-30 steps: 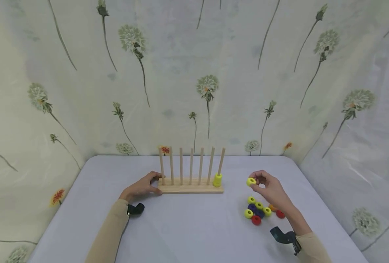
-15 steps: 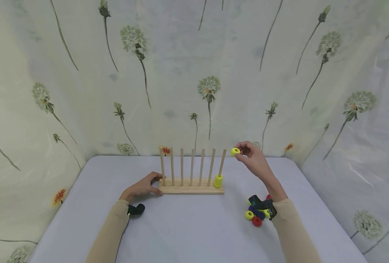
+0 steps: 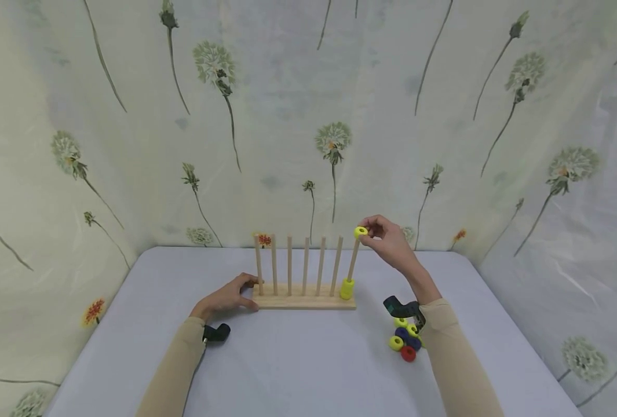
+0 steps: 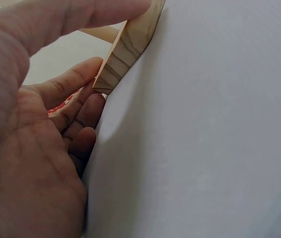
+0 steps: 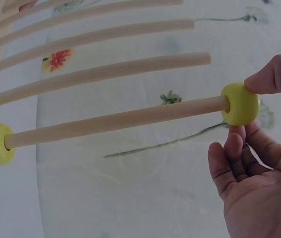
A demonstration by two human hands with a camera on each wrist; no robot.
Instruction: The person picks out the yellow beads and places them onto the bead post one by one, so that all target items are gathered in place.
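A wooden rack [image 3: 304,302] with a row of upright pegs stands on the table. Yellow beads [image 3: 347,289] sit at the foot of its rightmost peg [image 3: 353,260]. My right hand [image 3: 391,243] pinches another yellow bead [image 5: 240,104] between thumb and fingers at the top of that peg; in the right wrist view the peg's tip enters the bead's hole. My left hand [image 3: 227,296] grips the left end of the rack's base, thumb in front and fingers behind. The left wrist view shows the base's end [image 4: 125,54] between thumb and fingers.
A loose group of yellow, blue and red beads lies on the white table [image 3: 298,365] at the right, partly under my right forearm, including a red bead [image 3: 408,354] and a yellow bead [image 3: 396,343]. A flower-patterned curtain [image 3: 277,116] hangs behind the table.
My right hand has carried the yellow bead from above the bead group up and left onto the top of the rightmost peg. The left hand keeps its hold on the rack.
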